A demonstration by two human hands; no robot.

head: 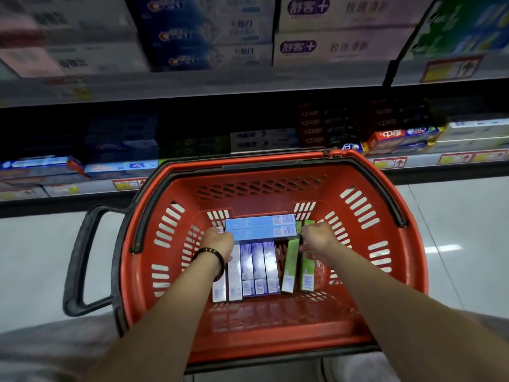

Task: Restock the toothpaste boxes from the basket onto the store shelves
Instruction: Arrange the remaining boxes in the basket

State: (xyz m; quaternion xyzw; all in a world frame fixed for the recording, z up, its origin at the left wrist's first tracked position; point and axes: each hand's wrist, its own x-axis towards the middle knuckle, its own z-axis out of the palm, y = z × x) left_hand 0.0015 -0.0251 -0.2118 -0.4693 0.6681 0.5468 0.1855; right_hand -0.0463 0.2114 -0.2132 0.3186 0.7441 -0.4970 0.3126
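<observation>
A red plastic basket (385, 271) stands on the floor below me, holding several toothpaste boxes. Two light blue boxes (261, 228) lie crosswise on top of the others. My left hand (219, 242), with a dark bracelet on the wrist, grips their left end. My right hand (318, 238) grips their right end. Beneath them lie white and purple boxes (257, 271) side by side, with two green boxes (292, 268) to their right. The store shelves (192, 86) in front carry stacked toothpaste boxes.
The basket's black handle (82, 260) sticks out to the left over the pale tiled floor (454, 230). A lower shelf (413, 161) with price tags and rows of boxes runs just behind the basket. The upper shelf is packed with large boxes.
</observation>
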